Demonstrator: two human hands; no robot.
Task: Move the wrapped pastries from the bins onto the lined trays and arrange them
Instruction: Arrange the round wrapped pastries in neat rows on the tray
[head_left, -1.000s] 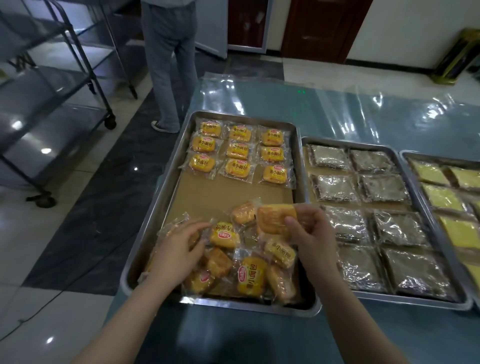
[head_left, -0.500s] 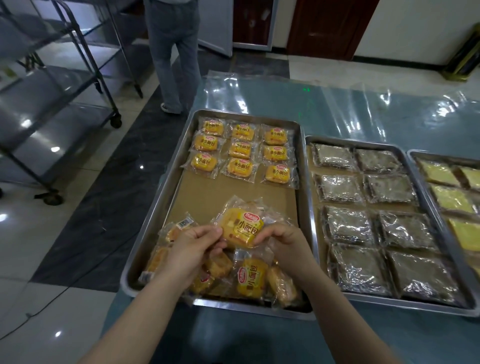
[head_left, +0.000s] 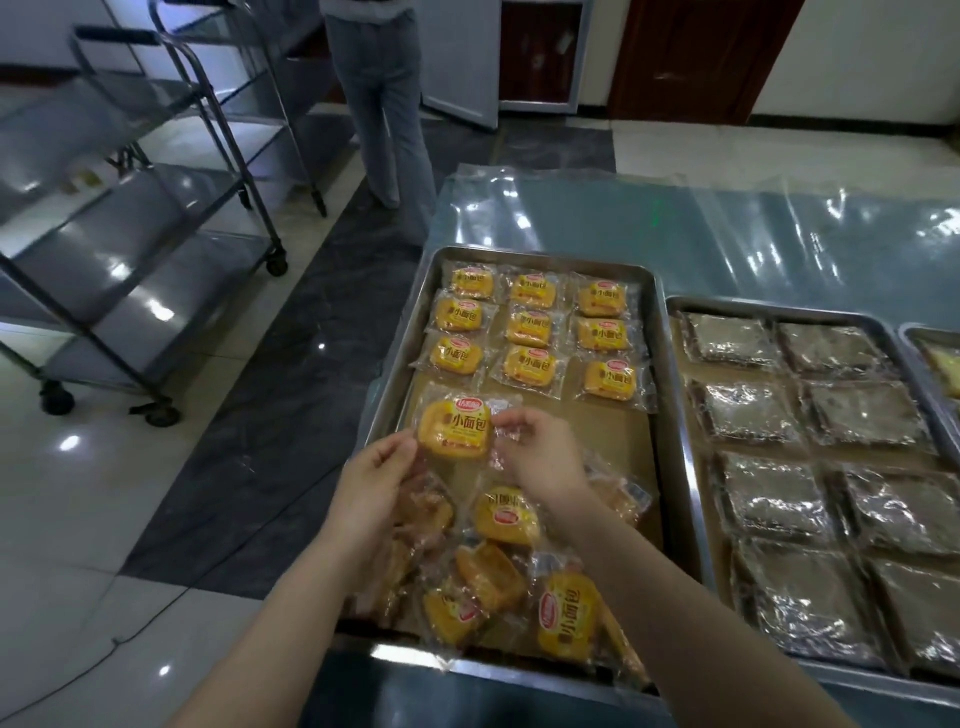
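Nine pastries (head_left: 530, 327) arranged; both hands hold one.

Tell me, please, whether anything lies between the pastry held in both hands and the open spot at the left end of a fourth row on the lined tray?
Nothing visible does. The held pastry hovers over bare brown liner just below the third row's left pastry; the loose pile lies nearer the person.

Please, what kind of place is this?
Probably a bakery or food packing room. Steel trays lined with paper hold rows of wrapped pastries, and wheeled steel racks stand on the tiled floor beside the table.
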